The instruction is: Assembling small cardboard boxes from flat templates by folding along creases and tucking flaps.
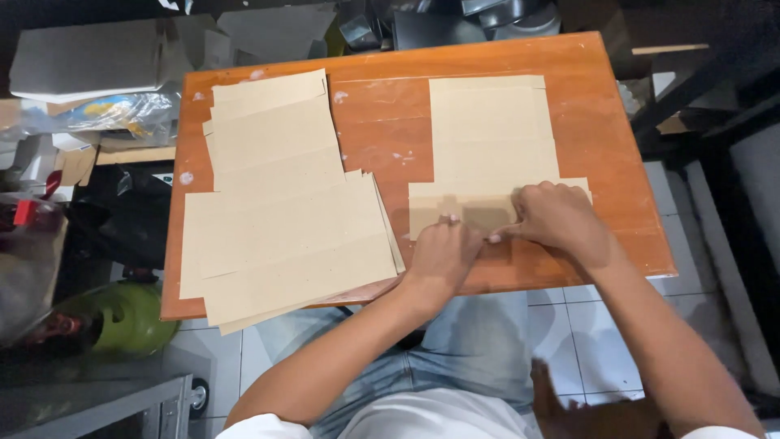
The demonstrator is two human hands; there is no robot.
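The left hand point(443, 256) and right hand point(559, 218) cover the near edge of the right-hand card sheet point(491, 138), so its fold there is hidden. In the stack point(284, 219) on the left, lower sheets show only as edges. The table point(390, 114) hides the floor beneath. The green cylinder point(130, 317) at near left is partly behind the table's corner. Clutter along the far edge is dark and cut off. Both arms run off the near edge.

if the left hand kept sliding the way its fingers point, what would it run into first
The left hand points up the table, away from the person, resting on the near edge of the brown paper sheet. It would likely just slide along that sheet; nothing else seems to lie ahead before the table's far edge.
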